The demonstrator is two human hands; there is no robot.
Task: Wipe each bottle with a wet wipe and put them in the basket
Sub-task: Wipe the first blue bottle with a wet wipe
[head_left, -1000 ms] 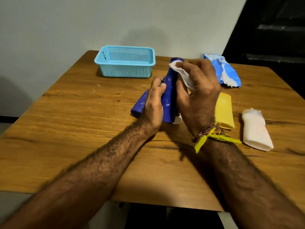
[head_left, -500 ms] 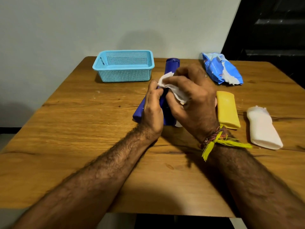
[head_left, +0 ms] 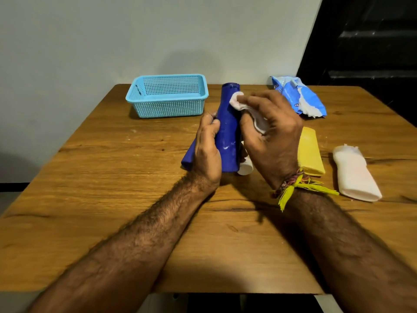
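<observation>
Your left hand (head_left: 206,150) grips the blue bottle (head_left: 228,129); your right hand (head_left: 274,134) pinches the wet wipe (head_left: 248,109) against it. Yellow bottle (head_left: 310,152) and white bottle (head_left: 354,175) lie right; basket (head_left: 168,96) sits beyond.

My left hand (head_left: 206,150) is curled around what it holds while my right hand (head_left: 274,134) pinches with bent fingers, both forearms reaching far.

surface (head_left: 112,199): brown wood with dark grain lines, some small pale specks
wall (head_left: 112,37): plain and light, behind the far edge
dark area (head_left: 370,41): far right, black, too dim to tell
</observation>
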